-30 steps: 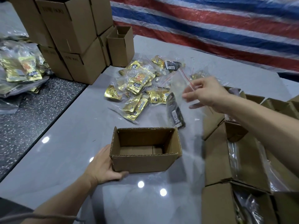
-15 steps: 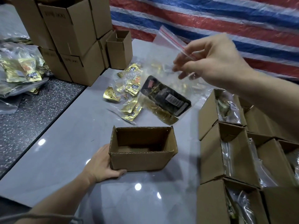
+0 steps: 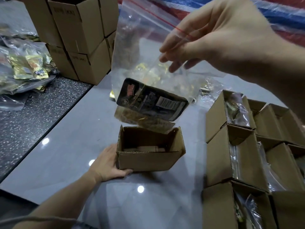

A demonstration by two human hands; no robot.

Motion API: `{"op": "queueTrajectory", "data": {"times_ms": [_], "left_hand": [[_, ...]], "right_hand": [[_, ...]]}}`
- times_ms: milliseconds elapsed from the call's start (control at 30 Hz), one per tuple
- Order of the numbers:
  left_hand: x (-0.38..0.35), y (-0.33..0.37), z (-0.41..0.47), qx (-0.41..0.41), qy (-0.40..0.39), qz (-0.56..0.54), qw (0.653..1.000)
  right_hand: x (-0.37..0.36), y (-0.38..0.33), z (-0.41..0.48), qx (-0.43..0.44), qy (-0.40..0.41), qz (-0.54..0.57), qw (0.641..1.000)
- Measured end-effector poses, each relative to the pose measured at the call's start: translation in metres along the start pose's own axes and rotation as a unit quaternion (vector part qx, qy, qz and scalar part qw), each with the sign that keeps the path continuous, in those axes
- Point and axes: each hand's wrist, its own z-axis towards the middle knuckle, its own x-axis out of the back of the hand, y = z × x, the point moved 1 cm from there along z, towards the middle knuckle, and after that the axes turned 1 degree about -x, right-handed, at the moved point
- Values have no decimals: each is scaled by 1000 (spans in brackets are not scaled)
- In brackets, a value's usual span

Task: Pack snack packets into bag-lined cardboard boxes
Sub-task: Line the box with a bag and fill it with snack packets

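An open cardboard box (image 3: 148,160) stands on the grey table, bare inside. My left hand (image 3: 107,164) holds its near left corner, thumb under the front wall. My right hand (image 3: 212,33) pinches the red-striped top edge of a clear zip bag (image 3: 132,52) and holds it up above the box. Inside the bag hang a black snack packet (image 3: 151,100) with a barcode and a golden-brown packet (image 3: 145,119) beneath it. The bag's lower corner dips just over the box's far rim.
Several cardboard boxes lined with clear bags (image 3: 239,146) stand in rows at the right. Sealed boxes (image 3: 79,35) are stacked at the back left. Bagged gold packets (image 3: 24,66) lie on the speckled surface at left; more packets (image 3: 204,90) lie behind the bag.
My right hand picked the zip bag with its packets off the table, raised it and brought it over the open box. My left hand has stayed on the box.
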Motion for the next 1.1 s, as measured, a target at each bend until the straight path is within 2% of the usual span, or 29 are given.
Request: {"op": "queueTrajectory", "data": {"times_ms": [267, 733, 1100], "left_hand": [[2, 2, -1, -6, 14, -13, 1000], [1, -2, 1, -11, 18, 1, 1000], [5, 2, -2, -8, 10, 10, 1000]], "right_hand": [[-20, 13, -8, -23, -73, 5, 997], [-58, 50, -5, -82, -117, 67, 987], [-95, 91, 2, -159, -129, 1, 979]]}}
